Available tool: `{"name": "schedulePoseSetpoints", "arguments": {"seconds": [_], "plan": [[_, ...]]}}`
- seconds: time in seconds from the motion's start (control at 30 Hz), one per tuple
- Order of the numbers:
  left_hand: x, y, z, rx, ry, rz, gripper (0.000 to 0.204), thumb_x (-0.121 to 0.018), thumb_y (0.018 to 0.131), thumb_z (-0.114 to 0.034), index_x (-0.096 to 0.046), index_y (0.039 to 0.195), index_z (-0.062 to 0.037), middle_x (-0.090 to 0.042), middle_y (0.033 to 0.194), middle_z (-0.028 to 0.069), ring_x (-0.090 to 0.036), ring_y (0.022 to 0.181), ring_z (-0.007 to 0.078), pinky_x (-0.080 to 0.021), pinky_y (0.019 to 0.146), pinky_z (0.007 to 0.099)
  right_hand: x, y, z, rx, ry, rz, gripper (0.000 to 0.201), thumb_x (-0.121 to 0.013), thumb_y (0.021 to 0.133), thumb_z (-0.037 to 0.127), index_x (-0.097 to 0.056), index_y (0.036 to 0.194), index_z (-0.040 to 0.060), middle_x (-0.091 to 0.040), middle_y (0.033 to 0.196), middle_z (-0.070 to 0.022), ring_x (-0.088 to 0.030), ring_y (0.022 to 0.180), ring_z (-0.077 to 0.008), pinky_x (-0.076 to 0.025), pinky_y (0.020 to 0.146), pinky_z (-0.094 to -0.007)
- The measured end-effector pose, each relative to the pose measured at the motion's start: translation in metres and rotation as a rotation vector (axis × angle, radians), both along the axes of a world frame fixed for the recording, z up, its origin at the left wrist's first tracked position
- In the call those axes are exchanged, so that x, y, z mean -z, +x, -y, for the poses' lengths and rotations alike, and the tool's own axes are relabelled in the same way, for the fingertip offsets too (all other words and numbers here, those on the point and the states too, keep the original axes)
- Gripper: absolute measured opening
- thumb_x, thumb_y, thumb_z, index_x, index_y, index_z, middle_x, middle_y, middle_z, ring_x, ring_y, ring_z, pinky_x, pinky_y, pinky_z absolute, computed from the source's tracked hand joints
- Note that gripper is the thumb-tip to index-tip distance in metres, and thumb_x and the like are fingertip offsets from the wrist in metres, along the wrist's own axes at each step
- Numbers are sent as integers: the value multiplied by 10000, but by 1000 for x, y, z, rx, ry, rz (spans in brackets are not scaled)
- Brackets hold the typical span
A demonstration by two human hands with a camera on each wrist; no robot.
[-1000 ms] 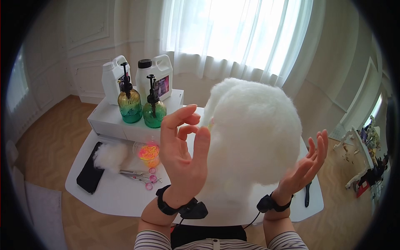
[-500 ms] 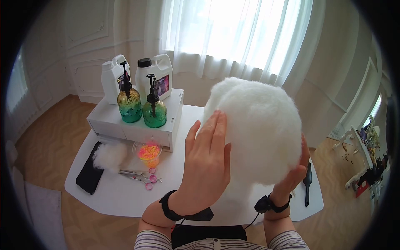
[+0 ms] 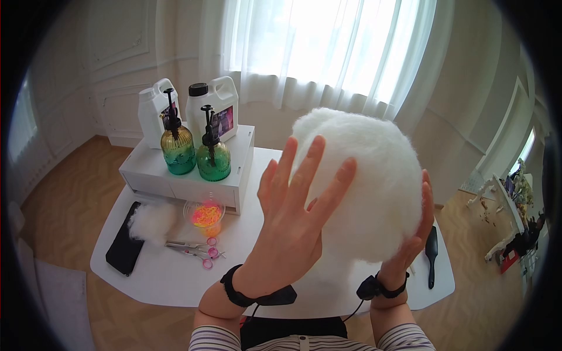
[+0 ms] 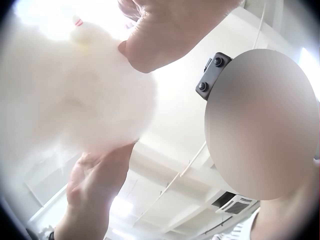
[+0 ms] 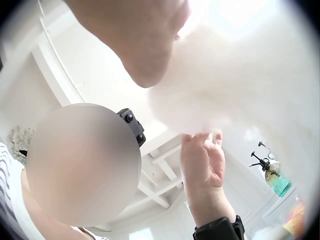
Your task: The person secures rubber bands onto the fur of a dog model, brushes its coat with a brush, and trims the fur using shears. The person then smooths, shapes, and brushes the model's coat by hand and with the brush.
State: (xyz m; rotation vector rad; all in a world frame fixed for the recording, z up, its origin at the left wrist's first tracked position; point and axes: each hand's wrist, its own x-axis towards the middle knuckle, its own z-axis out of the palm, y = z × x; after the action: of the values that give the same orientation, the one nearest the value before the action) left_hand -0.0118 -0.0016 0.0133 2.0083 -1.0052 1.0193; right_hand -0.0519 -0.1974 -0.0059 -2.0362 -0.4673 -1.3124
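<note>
Left hand (image 3: 293, 234) has spread, partly hiding fluff (image 3: 377, 190)

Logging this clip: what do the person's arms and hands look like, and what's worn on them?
The left hand and right hand wear no gloves. Each arm has a black wrist strap with a dark box and a thin dark cable. The sleeves are white with dark stripes.

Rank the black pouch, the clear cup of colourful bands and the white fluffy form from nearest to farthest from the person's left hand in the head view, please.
1. White fluffy form: right by the left hand, mostly to its right.
2. Clear cup of colourful bands: to that hand's left.
3. Black pouch: farthest left, near the table's left edge.
</note>
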Motion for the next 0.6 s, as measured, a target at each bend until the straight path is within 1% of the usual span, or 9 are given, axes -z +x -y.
{"name": "schedulePoseSetpoints", "arguments": {"seconds": [0.07, 0.13, 0.17, 0.2, 0.27, 0.33, 0.4, 0.53, 0.6], "plan": [[1, -1, 1, -18, -37, -38, 713, -459, 707, 127, -401, 1381, -100, -250, 1452, 231, -197, 1348, 426, -163, 1058, 501, 0, 1, 4, 71, 11, 154, 688, -237, 930, 581, -310, 1386, 70, -271, 1443, -197, -291, 1331, -348, -244, 1083, -472], [2, 0, 3, -11, -234, -52, 701, -462, 701, 125, -409, 1371, -75, -257, 1449, 233, -202, 1350, 415, -176, 1049, 503, 1, -1, 4, 59, -12, 159, 680, -249, 930, 577, -308, 1390, 79, -272, 1441, -200, -291, 1332, -351, -245, 1082, -478], [2, -1, 3, 17, -216, -9, 678, -459, 712, 124, -384, 1371, -21, -262, 1442, 246, -217, 1347, 405, -183, 1047, 498, 1, -2, 4, 44, -37, 163, 673, -262, 931, 573, -306, 1393, 87, -273, 1440, -203, -291, 1332, -353, -246, 1081, -484], [0, -4, 2, 24, -213, -10, 678, -459, 712, 124, -384, 1371, -21, -262, 1442, 246, -217, 1347, 405, -183, 1047, 498, 2, -4, 5, 50, -35, 163, 673, -262, 931, 573, -306, 1393, 87, -273, 1440, -203, -291, 1332, -353, -246, 1081, -484], [-4, -10, 1, -72, 76, 33, 653, -444, 730, 126, -336, 1369, 49, -256, 1436, 265, -227, 1341, 408, -194, 1048, 480, 3, -7, 8, 46, -211, 124, 653, -285, 933, 557, -277, 1412, 113, -254, 1448, -210, -288, 1337, -350, -221, 1088, -494], [-1, -7, 2, -99, 25, -8, 658, -442, 726, 131, -328, 1370, 55, -251, 1434, 270, -235, 1336, 412, -202, 1047, 481, 1, -7, 8, 84, -229, 104, 652, -298, 938, 536, -283, 1407, 84, -271, 1435, -231, -314, 1321, -362, -261, 1072, -482], [2, -5, 3, -126, -21, -48, 664, -440, 723, 136, -320, 1371, 61, -246, 1433, 274, -242, 1331, 417, -209, 1045, 482, -1, -2, 4, 50, -1, 135, 631, -294, 946, 512, -366, 1359, 40, -319, 1404, -250, -336, 1305, -375, -320, 1039, -466], [3, -10, 6, -67, -192, -45, 646, -451, 715, 132, -356, 1349, 59, -298, 1398, 278, -288, 1304, 420, -235, 1037, 488, 0, -6, 7, 20, 18, 172, 632, -306, 948, 502, -388, 1325, 1, -371, 1370, -244, -359, 1292, -368, -343, 1025, -452], [-1, -16, 2, -30, -20, -79, 594, -453, 734, 120, -407, 1320, 36, -322, 1385, 271, -315, 1288, 413, -237, 1036, 483, -3, -11, 9, 110, -198, 92, 630, -333, 946, 484, -340, 1336, -11, -380, 1365, -236, -381, 1278, -348, -320, 1041, -448]]}}
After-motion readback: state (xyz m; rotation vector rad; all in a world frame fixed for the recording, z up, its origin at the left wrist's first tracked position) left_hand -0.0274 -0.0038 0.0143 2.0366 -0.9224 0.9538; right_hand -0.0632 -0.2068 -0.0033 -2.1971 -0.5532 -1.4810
